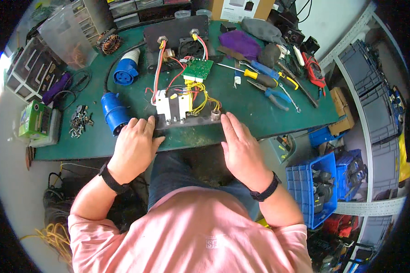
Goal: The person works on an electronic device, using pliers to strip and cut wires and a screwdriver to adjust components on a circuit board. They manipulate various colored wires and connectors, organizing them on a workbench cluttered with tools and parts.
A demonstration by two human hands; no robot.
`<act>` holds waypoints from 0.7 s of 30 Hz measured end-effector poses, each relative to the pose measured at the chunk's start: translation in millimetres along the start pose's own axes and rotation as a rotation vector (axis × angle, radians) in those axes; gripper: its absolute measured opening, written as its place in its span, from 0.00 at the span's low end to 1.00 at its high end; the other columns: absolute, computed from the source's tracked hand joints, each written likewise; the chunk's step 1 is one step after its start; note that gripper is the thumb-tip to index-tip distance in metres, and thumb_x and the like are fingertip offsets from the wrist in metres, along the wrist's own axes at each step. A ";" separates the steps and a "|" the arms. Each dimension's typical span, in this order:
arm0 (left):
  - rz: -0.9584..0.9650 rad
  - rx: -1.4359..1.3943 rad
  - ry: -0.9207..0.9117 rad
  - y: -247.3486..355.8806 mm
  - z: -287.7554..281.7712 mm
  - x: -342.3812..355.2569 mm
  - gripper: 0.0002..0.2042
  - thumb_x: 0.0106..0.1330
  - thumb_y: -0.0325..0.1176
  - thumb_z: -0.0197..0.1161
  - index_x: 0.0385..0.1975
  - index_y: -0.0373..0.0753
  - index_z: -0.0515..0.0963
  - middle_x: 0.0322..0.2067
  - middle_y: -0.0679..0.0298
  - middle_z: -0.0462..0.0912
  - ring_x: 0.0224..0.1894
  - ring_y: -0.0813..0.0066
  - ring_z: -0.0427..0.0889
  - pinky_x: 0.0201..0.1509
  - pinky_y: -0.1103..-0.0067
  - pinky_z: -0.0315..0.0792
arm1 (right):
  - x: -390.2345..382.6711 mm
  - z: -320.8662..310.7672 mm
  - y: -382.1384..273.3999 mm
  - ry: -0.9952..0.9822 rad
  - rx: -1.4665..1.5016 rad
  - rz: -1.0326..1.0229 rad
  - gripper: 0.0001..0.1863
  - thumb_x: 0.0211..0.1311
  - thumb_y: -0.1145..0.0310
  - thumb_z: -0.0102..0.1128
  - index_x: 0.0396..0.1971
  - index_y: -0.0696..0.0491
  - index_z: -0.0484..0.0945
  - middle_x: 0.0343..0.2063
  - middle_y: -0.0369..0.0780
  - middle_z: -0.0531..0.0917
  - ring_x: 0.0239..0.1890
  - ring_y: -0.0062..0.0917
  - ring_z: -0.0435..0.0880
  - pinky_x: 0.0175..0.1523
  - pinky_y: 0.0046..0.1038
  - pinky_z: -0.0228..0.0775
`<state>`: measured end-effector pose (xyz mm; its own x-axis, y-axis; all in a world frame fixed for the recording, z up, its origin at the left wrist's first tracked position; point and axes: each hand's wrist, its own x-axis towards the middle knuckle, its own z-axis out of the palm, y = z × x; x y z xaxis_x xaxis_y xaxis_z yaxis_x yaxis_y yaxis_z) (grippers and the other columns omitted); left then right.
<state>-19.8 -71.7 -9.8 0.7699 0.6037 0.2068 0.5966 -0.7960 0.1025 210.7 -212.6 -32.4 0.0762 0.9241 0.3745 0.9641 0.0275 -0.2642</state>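
At the near edge of the bench lies a black panel (198, 122) carrying white blocks (167, 107), yellow wires (205, 101) and a round metal connector (215, 114). My left hand (134, 148) is closed at its left end, fingers over the corner and thumb at the near edge. At the opposite end, my right hand (243, 154) touches the panel with its fingers stretched out. Behind the blocks, a green circuit board (198, 69) is tilted. Red and white wires (159, 68) run from it and the blocks toward a black upright panel (175, 34) with two metal fittings.
Left are a blue industrial plug (114, 111), a blue and white connector (126, 68) and a pile of screws (80, 120). Right are a screwdriver (259, 77), pliers (271, 95), a wrench (290, 98) and a purple cloth (241, 44). A blue crate (305, 182) stands below the bench.
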 end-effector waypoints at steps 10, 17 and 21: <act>-0.035 -0.035 0.006 2.5 4.8 -2.3 0.27 0.58 0.35 0.65 0.53 0.23 0.70 0.35 0.50 0.76 0.40 0.53 0.74 0.47 0.67 0.71 | -4.7 1.3 -2.4 -0.008 -0.010 0.019 0.28 0.58 0.74 0.53 0.60 0.64 0.64 0.58 0.51 0.70 0.56 0.43 0.72 0.59 0.38 0.67; -0.041 -0.037 0.027 5.5 9.4 -6.4 0.27 0.58 0.36 0.65 0.53 0.23 0.71 0.36 0.50 0.76 0.40 0.54 0.73 0.47 0.67 0.70 | -9.9 5.5 -4.6 0.002 -0.074 0.014 0.27 0.57 0.72 0.56 0.58 0.63 0.67 0.57 0.49 0.71 0.58 0.43 0.69 0.62 0.43 0.62; -0.018 -0.023 0.078 4.7 12.1 -2.3 0.23 0.59 0.35 0.65 0.50 0.24 0.73 0.35 0.51 0.76 0.39 0.54 0.74 0.46 0.68 0.70 | -0.9 -1.3 -1.5 0.032 -0.013 0.010 0.25 0.55 0.71 0.60 0.54 0.62 0.70 0.54 0.47 0.73 0.57 0.43 0.69 0.61 0.43 0.62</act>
<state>-16.0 -76.3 -21.6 0.7384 0.6137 0.2793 0.6046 -0.7860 0.1287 209.5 -213.9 -31.1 0.0942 0.9115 0.4004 0.9664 0.0129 -0.2567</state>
